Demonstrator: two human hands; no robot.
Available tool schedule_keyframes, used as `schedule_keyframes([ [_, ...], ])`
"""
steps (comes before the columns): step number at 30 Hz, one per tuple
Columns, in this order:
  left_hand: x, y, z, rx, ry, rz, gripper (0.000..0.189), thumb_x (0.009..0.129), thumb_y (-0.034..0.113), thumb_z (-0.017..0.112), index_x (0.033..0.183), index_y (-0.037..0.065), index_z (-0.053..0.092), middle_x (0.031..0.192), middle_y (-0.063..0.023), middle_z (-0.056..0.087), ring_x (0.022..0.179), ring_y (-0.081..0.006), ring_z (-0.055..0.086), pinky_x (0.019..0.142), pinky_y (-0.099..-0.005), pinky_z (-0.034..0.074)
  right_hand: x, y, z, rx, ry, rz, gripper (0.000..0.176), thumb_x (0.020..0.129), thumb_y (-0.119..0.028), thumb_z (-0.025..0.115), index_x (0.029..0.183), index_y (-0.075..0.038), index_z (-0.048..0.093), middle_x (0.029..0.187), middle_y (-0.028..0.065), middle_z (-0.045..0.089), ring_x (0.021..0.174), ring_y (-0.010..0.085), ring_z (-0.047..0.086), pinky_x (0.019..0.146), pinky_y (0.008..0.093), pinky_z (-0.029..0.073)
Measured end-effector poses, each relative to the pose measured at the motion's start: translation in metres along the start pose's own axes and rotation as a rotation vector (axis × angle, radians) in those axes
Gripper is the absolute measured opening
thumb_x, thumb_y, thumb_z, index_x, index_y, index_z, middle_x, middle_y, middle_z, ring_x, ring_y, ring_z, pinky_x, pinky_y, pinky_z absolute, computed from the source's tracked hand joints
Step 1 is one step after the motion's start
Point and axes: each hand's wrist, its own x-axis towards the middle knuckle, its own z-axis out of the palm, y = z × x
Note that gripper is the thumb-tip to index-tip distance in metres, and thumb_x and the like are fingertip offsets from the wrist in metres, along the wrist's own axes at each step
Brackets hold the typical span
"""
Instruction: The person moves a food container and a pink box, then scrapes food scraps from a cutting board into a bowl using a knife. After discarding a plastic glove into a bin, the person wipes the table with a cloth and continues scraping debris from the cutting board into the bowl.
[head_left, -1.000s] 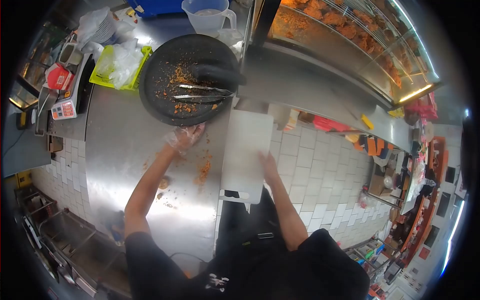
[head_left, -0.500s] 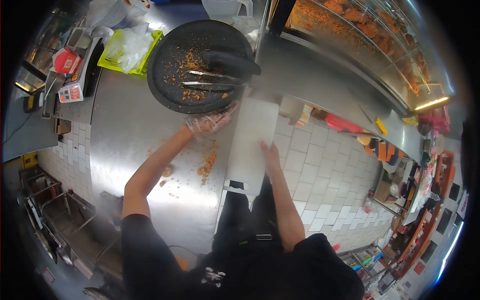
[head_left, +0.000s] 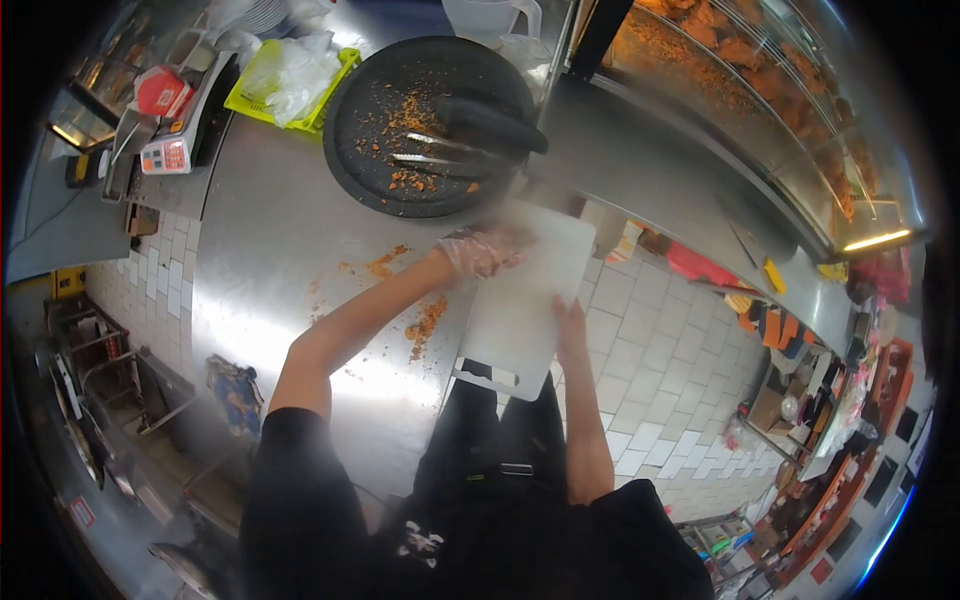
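Observation:
A white cutting board (head_left: 525,300) with a handle slot at its near end is held over the counter's right edge. My right hand (head_left: 570,325), bare, grips its right edge, thumb on the top face. My left hand (head_left: 490,250), in a clear plastic glove, is over the board's left side with fingers stretched out; blur hides whether it touches. Just beyond the board, a round black tray (head_left: 345,175) holds orange-brown crumbs (head_left: 405,115) and metal-tipped tongs (head_left: 430,160). More crumbs (head_left: 425,328) lie on the steel counter (head_left: 245,230) beside my left forearm.
A lime-green basket (head_left: 270,108) with plastic bags stands left of the tray, near a scale (head_left: 166,155). At upper right, a lit glass case (head_left: 740,60) holds fried food. A yellow-handled tool (head_left: 773,275) lies on the shelf below. Tiled floor (head_left: 640,340) shows at right.
My left hand has moved from the tray's near edge to over the cutting board. My right hand keeps its grip on the board. The whole view has shifted slightly.

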Motion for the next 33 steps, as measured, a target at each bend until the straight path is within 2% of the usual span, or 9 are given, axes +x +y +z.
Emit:
schedule_keyframes([
  [5, -0.003, 0.040, -0.023, -0.168, -0.062, 0.068, 0.057, 0.100, 0.042, 0.027, 0.144, 0.007, 0.029, 0.149, -0.0142, 0.031, 0.139, -0.0264, 0.026, 0.117, -0.0389, 0.016, 0.003, -0.012, 0.010, -0.060, -0.031, 0.003, 0.042, 0.097, -0.020, 0.052, 0.133, 0.000, 0.044, 0.127, 0.0103, 0.054, 0.116, 0.0191, 0.050, 0.099, 0.0321, 0.040],
  [7, -0.034, 0.035, -0.018, -0.312, 0.228, 0.010, 0.057, 0.099, 0.042, 0.032, 0.144, 0.008, 0.030, 0.148, -0.0127, 0.034, 0.137, -0.0259, 0.032, 0.116, -0.0396, 0.020, 0.006, -0.012, 0.009, -0.080, -0.031, 0.011, 0.042, 0.097, -0.021, 0.052, 0.132, 0.001, 0.044, 0.126, 0.0104, 0.055, 0.115, 0.0192, 0.051, 0.098, 0.0320, 0.041],
  [9, -0.091, 0.051, -0.056, -0.319, 0.285, -0.249, 0.050, 0.098, 0.039, 0.039, 0.138, 0.009, 0.042, 0.142, -0.0109, 0.044, 0.130, -0.0255, 0.042, 0.112, -0.0407, 0.029, 0.010, -0.009, 0.007, -0.078, -0.035, 0.019, 0.041, 0.097, -0.022, 0.052, 0.131, 0.001, 0.045, 0.124, 0.0100, 0.056, 0.113, 0.0185, 0.052, 0.097, 0.0313, 0.041],
  [10, -0.122, 0.035, -0.044, 0.115, 0.450, -0.208, 0.043, 0.099, 0.034, 0.040, 0.133, 0.009, 0.049, 0.135, -0.0097, 0.051, 0.125, -0.0257, 0.048, 0.109, -0.0397, 0.034, 0.014, -0.003, 0.004, -0.067, -0.033, 0.024, 0.041, 0.097, -0.022, 0.052, 0.131, 0.001, 0.045, 0.124, 0.0100, 0.056, 0.113, 0.0185, 0.052, 0.097, 0.0313, 0.041],
  [11, -0.156, 0.031, -0.044, -0.311, 0.675, -0.374, 0.038, 0.100, 0.026, 0.035, 0.127, 0.007, 0.053, 0.127, -0.0137, 0.054, 0.123, -0.0263, 0.048, 0.108, -0.0384, 0.034, 0.019, 0.005, -0.002, -0.033, -0.052, 0.018, 0.041, 0.097, -0.022, 0.052, 0.130, 0.001, 0.046, 0.123, 0.0099, 0.056, 0.112, 0.0182, 0.052, 0.097, 0.0309, 0.042],
  [18, -0.311, -0.045, -0.001, -0.027, 0.953, -1.001, 0.047, 0.103, 0.027, 0.023, 0.142, 0.004, 0.036, 0.148, -0.0122, 0.033, 0.138, -0.0236, 0.029, 0.115, -0.0336, 0.019, 0.029, 0.018, -0.004, 0.092, -0.078, -0.003, 0.039, 0.097, -0.021, 0.053, 0.129, 0.000, 0.048, 0.122, 0.0092, 0.057, 0.112, 0.0176, 0.052, 0.096, 0.0305, 0.041],
  [25, -0.220, -0.033, -0.022, 0.159, 0.646, -0.701, 0.053, 0.103, 0.035, 0.016, 0.143, 0.006, 0.034, 0.151, -0.0100, 0.027, 0.141, -0.0224, 0.020, 0.117, -0.0343, 0.013, 0.027, 0.016, 0.003, 0.061, -0.057, -0.003, 0.040, 0.097, -0.022, 0.053, 0.130, 0.001, 0.047, 0.123, 0.0097, 0.057, 0.111, 0.0180, 0.053, 0.096, 0.0307, 0.042],
  [31, -0.121, -0.010, -0.010, 0.357, 0.381, -0.531, 0.042, 0.099, 0.024, 0.029, 0.134, 0.005, 0.043, 0.115, -0.0188, 0.059, 0.103, -0.0355, 0.057, 0.094, -0.0452, 0.044, 0.015, 0.003, 0.011, 0.047, -0.041, 0.007, 0.040, 0.098, -0.021, 0.051, 0.130, 0.001, 0.046, 0.123, 0.0108, 0.056, 0.111, 0.0193, 0.054, 0.095, 0.0318, 0.044],
  [33, -0.083, -0.009, -0.009, 0.218, 0.323, -0.487, 0.047, 0.100, 0.030, 0.026, 0.140, 0.006, 0.035, 0.125, -0.0200, 0.052, 0.107, -0.0375, 0.055, 0.098, -0.0460, 0.041, 0.013, 0.001, 0.012, 0.021, -0.033, 0.011, 0.040, 0.097, -0.022, 0.052, 0.130, 0.001, 0.046, 0.124, 0.0107, 0.056, 0.111, 0.0192, 0.054, 0.095, 0.0319, 0.044],
])
